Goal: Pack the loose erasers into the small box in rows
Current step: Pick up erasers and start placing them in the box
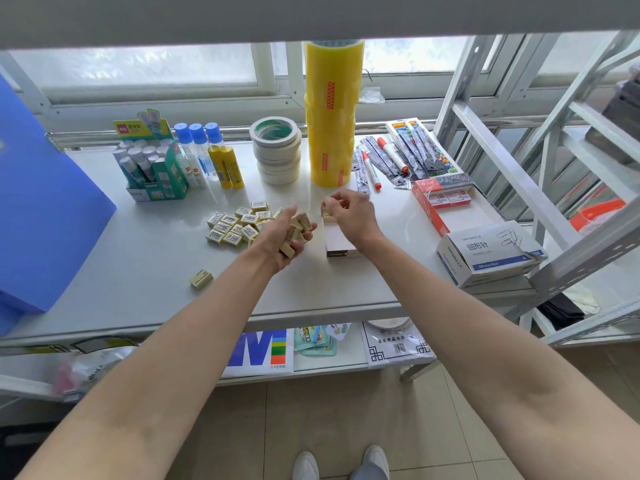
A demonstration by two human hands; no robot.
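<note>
The smooth white table has a soft sheen. Pale yellow erasers wear printed paper sleeves. The tall yellow tape rolls look glossy plastic; the small white box, matt cardboard.

I see a white desk set against a row of frosted windows, with pale daylight coming through the panes. A grey shelf board crosses the top of my view. To the right stands a grey metal rack with slanted struts. Below the desk's front edge runs a lower shelf. The floor is laid with beige tiles. A blue panel stands at the left.
</note>
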